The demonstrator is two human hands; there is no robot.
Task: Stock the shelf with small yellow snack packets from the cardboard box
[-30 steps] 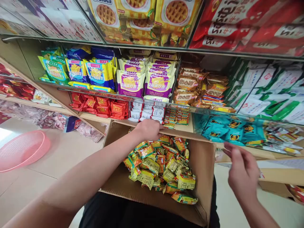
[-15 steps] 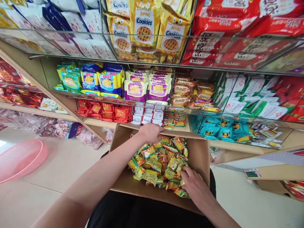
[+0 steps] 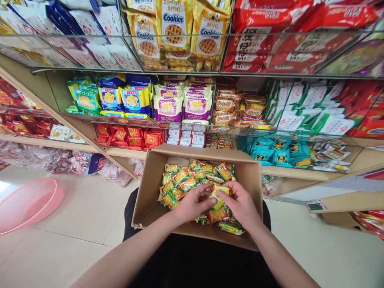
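Note:
A cardboard box [image 3: 156, 216] rests on my lap, its far wall up against the shelf. Many small wrapped snack packets [image 3: 180, 176], yellow, orange and green, lie loose in it. Over the right part of the pile my two hands meet at one yellow packet [image 3: 220, 197]. My left hand [image 3: 193, 204] curls round its left side with the thumb on top. On the other side, my right hand [image 3: 241, 204] pinches the packet between thumb and fingers. Some fingertips are hidden behind the packet.
Ahead stands a shelf with glass fronts, stocked with cookie bags [image 3: 174, 32], soda biscuits [image 3: 168, 102], red packets [image 3: 135, 138] and teal packets [image 3: 273, 152]. A pink basket [image 3: 45, 208] sits on the floor at left. Another cardboard box [image 3: 336, 218] is at right.
My left hand has come back from the shelf edge into the box. My right hand has moved up and left, and both now hold a yellow packet. The view has shifted slightly.

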